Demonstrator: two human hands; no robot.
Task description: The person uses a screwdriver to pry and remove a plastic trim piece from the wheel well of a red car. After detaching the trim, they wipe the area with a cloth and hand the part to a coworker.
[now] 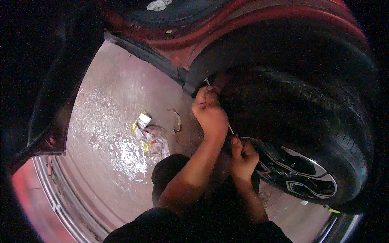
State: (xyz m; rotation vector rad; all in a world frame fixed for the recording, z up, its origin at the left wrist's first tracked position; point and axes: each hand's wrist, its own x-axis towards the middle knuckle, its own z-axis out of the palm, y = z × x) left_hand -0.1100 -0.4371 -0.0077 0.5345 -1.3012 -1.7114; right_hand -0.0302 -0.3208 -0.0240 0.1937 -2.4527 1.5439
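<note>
Pale thin rod (230,128) beside the left edge of the tyre (344,121) — right hand (244,158) pinching its lower end, left hand (210,113) curled, its hold unclear — might slip if the pinch loosens.

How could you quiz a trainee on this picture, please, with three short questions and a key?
1. Fill in: between the left hand and the right hand shows a thin, pale ____.
2. True or false: the left hand is nearer to the rim than the right hand.
3. Where does the white-tagged item lie?

Key: 1. rod. 2. False. 3. On the floor.
</note>
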